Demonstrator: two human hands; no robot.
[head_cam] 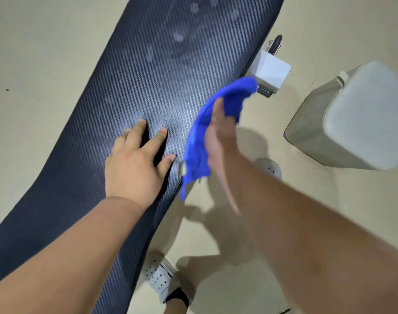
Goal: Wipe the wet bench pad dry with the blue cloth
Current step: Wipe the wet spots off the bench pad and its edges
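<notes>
Left hand (134,164) lies flat w/ fingers spread on the dark woven bench pad (134,71), near its right edge. Right hand (218,137), blurred, grips the blue cloth (212,114) just off that edge, cloth hanging beside the pad. Pale wet spots (178,37) show further up the pad

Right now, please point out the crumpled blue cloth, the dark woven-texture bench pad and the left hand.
blue cloth (199,141), head view, its bunched middle.
bench pad (148,71), head view, bare centre.
left hand (134,166), head view, its back.
</notes>
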